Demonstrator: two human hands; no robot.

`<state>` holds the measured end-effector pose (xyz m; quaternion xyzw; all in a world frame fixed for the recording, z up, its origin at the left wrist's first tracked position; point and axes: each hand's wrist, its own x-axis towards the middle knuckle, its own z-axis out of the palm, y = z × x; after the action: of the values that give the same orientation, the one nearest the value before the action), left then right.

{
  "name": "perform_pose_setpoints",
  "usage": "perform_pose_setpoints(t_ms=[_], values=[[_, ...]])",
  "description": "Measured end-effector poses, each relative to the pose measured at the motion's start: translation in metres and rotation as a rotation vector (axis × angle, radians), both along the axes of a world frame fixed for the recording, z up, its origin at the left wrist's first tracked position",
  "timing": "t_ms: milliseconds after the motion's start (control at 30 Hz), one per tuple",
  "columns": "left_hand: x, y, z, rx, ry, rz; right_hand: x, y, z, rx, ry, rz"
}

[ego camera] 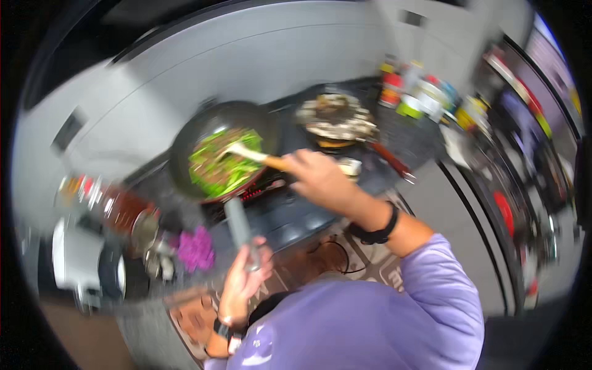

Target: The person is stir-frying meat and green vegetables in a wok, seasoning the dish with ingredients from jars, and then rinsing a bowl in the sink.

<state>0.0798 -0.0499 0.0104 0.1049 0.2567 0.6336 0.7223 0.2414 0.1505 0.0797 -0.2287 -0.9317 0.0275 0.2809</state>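
Note:
A dark wok (182, 162) with a red outer edge stands on the cooktop (286, 217), holding green vegetables mixed with brown bits (226, 162). My left hand (247, 270) is at the end of the wok's grey handle (238, 222), with the thumb and fingers around it. In my right hand (319, 178) is the wooden handle of a spatula (252, 153), whose pale head rests among the vegetables. Motion blurs the picture, so the spatula head's exact shape is unclear.
Right of the wok stands a covered pan (337, 120) with a reddish-brown handle (391, 159). Bottles and containers (416, 95) line the back right. A purple bundle (196, 249), a large bottle of reddish-brown contents (118, 208) and a white appliance (78, 254) are at left.

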Motion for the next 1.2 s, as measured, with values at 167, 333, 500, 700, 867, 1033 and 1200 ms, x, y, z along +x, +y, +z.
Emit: perform_pose_setpoints(t_ms=[167, 333, 500, 700, 867, 1033, 1200], values=[[-0.003, -0.014, -0.027, 0.335, 0.065, -0.477, 0.055, -0.045, -0.027, 0.046, 0.288, -0.116], [0.03, -0.003, -0.046, -0.001, 0.111, -0.504, 0.145, -0.07, -0.067, -0.142, 0.292, -0.385], [0.092, 0.016, -0.062, -0.157, 0.169, -0.439, 0.22, -0.095, -0.107, -0.364, 0.084, -0.395], [0.214, 0.043, -0.079, -0.233, 0.147, -0.563, 0.334, -0.129, -0.132, -0.368, 0.055, -0.42], [0.337, 0.063, -0.1, -0.33, 0.162, -0.703, 0.459, -0.176, -0.146, -0.805, -0.173, -0.589], [0.439, 0.1, -0.111, -0.334, 0.189, -0.808, 0.565, -0.22, -0.19, -0.741, -0.118, -0.747], [0.512, 0.162, -0.104, -0.25, 0.255, -0.855, 0.64, -0.243, -0.218, -0.851, -0.148, -0.876]])
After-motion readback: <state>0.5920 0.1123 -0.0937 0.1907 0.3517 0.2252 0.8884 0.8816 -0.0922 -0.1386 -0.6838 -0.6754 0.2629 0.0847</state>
